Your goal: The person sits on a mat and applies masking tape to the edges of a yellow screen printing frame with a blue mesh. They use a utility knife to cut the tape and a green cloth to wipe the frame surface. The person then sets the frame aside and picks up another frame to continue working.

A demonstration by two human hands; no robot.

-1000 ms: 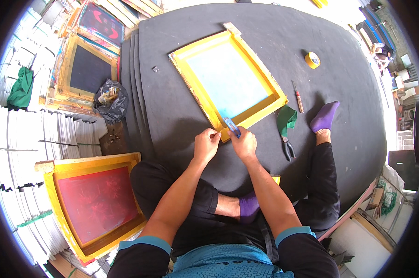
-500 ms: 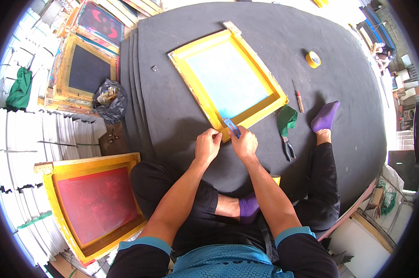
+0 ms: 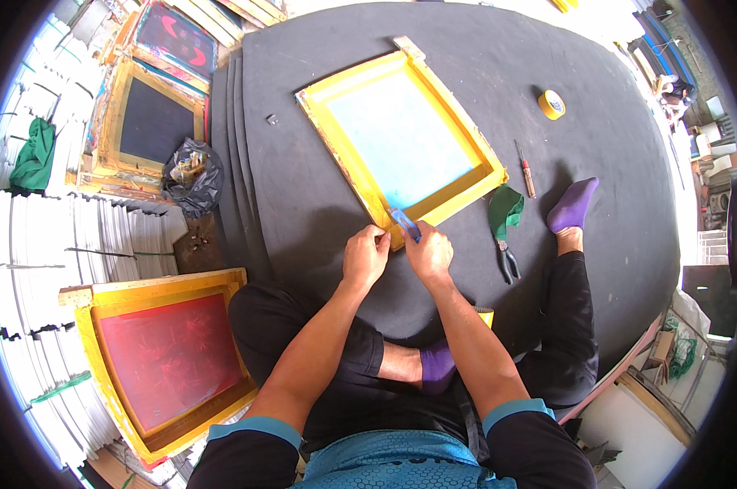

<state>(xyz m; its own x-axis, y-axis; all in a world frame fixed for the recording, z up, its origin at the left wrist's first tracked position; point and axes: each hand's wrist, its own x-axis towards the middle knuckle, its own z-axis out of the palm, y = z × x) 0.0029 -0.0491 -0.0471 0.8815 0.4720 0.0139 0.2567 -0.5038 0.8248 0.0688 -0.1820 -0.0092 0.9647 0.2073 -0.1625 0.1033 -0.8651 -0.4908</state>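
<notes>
A silk-screen frame [image 3: 342, 155] wrapped in yellow tape lies on the dark mat, its pale mesh [image 3: 401, 138] facing up. At the frame's near corner, my right hand [image 3: 430, 251] is closed around a blue cutter knife [image 3: 404, 224], which slants across the corner. My left hand [image 3: 365, 257] is beside it at the same corner, fingers pinched together. What those fingers hold, if anything, is too small to make out. Right of the frame are a green strip of cloth [image 3: 505, 208], dark-handled pliers [image 3: 509, 262] partly under it, and a screwdriver [image 3: 527, 178] with a red handle.
A roll of yellow tape [image 3: 551, 104] sits on the black mat [image 3: 621, 236] at the far right. To my left leans a red-meshed screen frame [image 3: 169, 359]. Beyond it are a black plastic bag [image 3: 193, 181], more frames [image 3: 158, 122] and white stacks [image 3: 26, 244]. My foot [image 3: 574, 204] rests on the mat.
The cutter knife's tip has shifted slightly left along the frame's corner with my right hand. My left hand stays almost where it was.
</notes>
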